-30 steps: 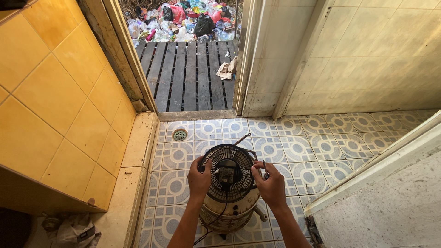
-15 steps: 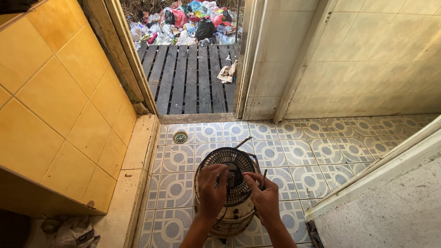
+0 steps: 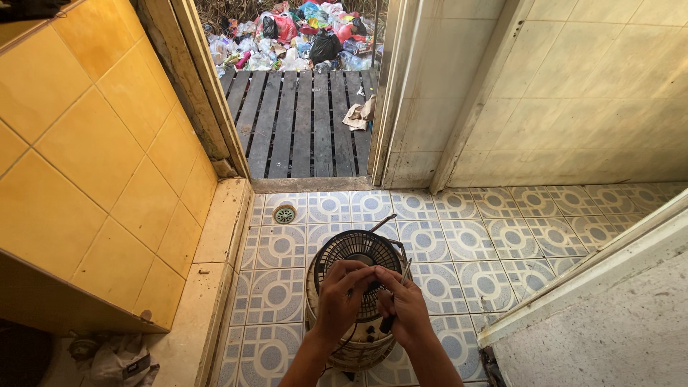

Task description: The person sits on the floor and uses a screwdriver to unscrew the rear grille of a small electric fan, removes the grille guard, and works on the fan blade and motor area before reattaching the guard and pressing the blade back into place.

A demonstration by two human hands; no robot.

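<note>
Left hand [image 3: 340, 297] was curled narrow, fingers bent down onto the black wire grille [image 3: 356, 266] of a small fan [image 3: 351, 301]; fingertips pressed on the wires near the grille centre. Whether it pinched a wire or only rested there, cannot tell. Right hand [image 3: 405, 307] was curled too, thumb and fingers closed round a thin dark tool [image 3: 390, 319], likely a screwdriver, its tip hidden under the fingers. Both hands touched each other at the knuckles over the near half of the grille. Both forearms came up from the bottom edge, converging, wrists bent down, backs of hands facing the camera.

The fan lay face up on the patterned floor tiles [image 3: 473, 240], cream body under the grille, low in the middle of the view. A thin metal rod [image 3: 382, 222] stuck out past the far rim of the grille.

Round floor drain [image 3: 284, 213] sat well apart to the far left, near the doorway. Yellow wall tiles [image 3: 86, 158] ran down the left. Dark wooden slat deck [image 3: 301, 122] lay beyond the threshold, crumpled paper [image 3: 360, 115] on it, heap of coloured rubbish [image 3: 301, 32] past that. Pale door frame [image 3: 398, 93] stood right of the opening.
</note>
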